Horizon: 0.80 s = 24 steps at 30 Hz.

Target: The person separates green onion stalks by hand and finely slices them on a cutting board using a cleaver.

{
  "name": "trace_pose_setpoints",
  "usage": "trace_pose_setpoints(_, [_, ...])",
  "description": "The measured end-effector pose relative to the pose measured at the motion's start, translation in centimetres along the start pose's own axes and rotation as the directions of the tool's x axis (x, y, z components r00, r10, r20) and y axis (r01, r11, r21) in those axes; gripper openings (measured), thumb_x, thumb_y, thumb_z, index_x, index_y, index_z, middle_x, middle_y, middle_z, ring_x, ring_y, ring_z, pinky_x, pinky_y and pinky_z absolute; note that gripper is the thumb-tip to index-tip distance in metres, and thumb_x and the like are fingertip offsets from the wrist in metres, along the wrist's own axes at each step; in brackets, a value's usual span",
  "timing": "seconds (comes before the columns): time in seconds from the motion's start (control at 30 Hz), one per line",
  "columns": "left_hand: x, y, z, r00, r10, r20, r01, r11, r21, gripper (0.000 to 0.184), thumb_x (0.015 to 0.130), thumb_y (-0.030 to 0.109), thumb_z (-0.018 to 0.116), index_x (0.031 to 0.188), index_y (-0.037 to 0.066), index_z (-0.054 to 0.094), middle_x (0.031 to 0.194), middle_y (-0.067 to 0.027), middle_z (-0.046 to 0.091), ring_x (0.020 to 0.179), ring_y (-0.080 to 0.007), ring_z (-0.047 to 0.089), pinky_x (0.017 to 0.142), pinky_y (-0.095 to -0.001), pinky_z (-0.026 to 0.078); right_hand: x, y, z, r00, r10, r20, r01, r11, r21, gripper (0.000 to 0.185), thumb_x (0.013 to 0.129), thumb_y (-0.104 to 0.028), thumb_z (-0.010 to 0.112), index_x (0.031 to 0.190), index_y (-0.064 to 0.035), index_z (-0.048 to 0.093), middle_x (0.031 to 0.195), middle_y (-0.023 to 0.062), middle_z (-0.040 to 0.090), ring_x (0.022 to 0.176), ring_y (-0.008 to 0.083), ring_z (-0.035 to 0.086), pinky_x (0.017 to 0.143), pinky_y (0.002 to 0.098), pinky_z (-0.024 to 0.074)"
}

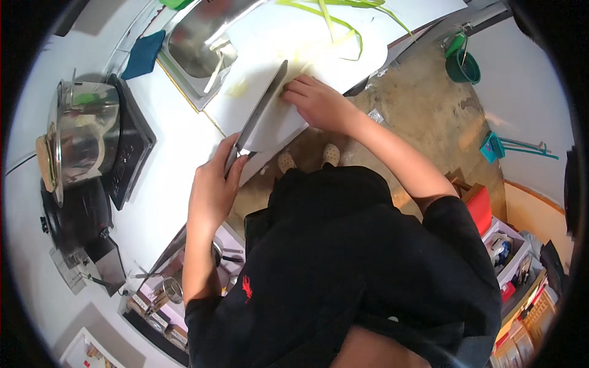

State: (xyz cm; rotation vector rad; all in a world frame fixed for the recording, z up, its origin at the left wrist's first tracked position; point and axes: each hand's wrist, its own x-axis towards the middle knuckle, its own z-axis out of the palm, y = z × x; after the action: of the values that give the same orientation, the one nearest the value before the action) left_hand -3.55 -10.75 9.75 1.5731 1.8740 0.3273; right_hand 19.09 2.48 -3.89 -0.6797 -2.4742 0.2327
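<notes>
Left grip [215,181] closed round the handle of a long, flat-bladed knife [264,101], near the front edge of the smooth white surface [164,150]; right grip [318,105] curled beside the blade, contents hidden. Slender green strips [326,18] lie beyond; bare room extends left, past the steel sink [184,52].

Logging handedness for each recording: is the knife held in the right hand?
No, the left hand grips the knife by its handle.
</notes>
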Motion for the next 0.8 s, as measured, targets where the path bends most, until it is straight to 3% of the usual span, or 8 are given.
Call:
trace_pose_setpoints(0.13, [0.5,-1.0,-1.1,0.997,0.073,0.025,-0.074,0.997,0.025,0.036,0.101,0.024,0.061,0.135,0.012,0.057,0.09,-0.0266,0.07,0.091,-0.0466,0.067,0.078,-0.0439,0.052,0.2,-0.8,-0.5,0.997,0.073,0.024,-0.075,0.991,0.109,0.037,0.076,0.006,0.061,0.111,-0.0013,0.066,0.117,0.0118,0.062,0.115,0.0322,0.055,0.102,0.0392,0.0474])
trace_pose_setpoints(0.2, [0.8,-1.6,-1.4,0.993,0.112,0.032,-0.112,0.994,0.013,0.036,0.101,0.024,0.061,0.134,0.012,0.057,0.088,-0.0263,0.069,0.09,-0.0466,0.067,0.077,-0.0442,0.052,0.5,-1.2,-0.5,0.995,0.097,0.032,-0.099,0.993,0.064,0.035,0.078,0.001,0.062,0.113,-0.0002,0.065,0.118,0.0112,0.063,0.114,0.0299,0.056,0.102,0.0385,0.0477])
trace_pose_setpoints(0.23, [1.0,-1.9,-1.6,0.992,0.11,0.067,-0.112,0.993,0.023,0.039,0.102,0.024,0.061,0.137,0.009,0.056,0.089,-0.0261,0.07,0.086,-0.0379,0.073,0.078,-0.0411,0.053,0.5,-1.4,-0.4,0.993,0.106,0.041,-0.108,0.993,0.043,0.035,0.079,-0.001,0.062,0.114,0.0004,0.065,0.119,0.0109,0.063,0.114,0.0287,0.057,0.103,0.0382,0.0478])
trace_pose_setpoints(0.57, [2.3,-3.6,-1.9,0.975,0.17,0.141,-0.172,0.985,0.003,0.036,0.103,0.021,0.058,0.137,0.01,0.051,0.087,-0.0253,0.068,0.086,-0.0451,0.069,0.073,-0.0461,0.051,0.7,-2.7,0.5,0.991,0.132,-0.012,-0.132,0.991,0.001,0.035,0.08,0.001,0.058,0.114,0.003,0.065,0.115,0.0144,0.064,0.117,0.0313,0.058,0.104,0.0403,0.0477])
trace_pose_setpoints(0.67, [2.4,-3.0,-2.2,0.976,0.169,0.136,-0.173,0.985,0.016,0.036,0.103,0.02,0.057,0.137,0.01,0.05,0.088,-0.0261,0.068,0.087,-0.0466,0.068,0.073,-0.0479,0.051,0.6,-2.6,0.5,0.993,0.118,-0.017,-0.118,0.993,-0.017,0.041,0.075,0.008,0.065,0.115,0.0032,0.065,0.114,0.0145,0.063,0.117,0.0326,0.059,0.102,0.0412,0.0493])
trace_pose_setpoints(0.8, [2.2,-2.0,-2.7,0.974,0.181,0.14,-0.191,0.979,0.066,0.036,0.103,0.02,0.056,0.137,0.01,0.049,0.089,-0.0274,0.068,0.089,-0.0479,0.067,0.074,-0.051,0.05,0.7,-2.6,0.3,0.995,0.094,-0.035,-0.095,0.995,-0.019,0.034,0.079,0.001,0.059,0.111,0.0045,0.067,0.11,0.0144,0.065,0.113,0.0308,0.06,0.101,0.039,0.05])
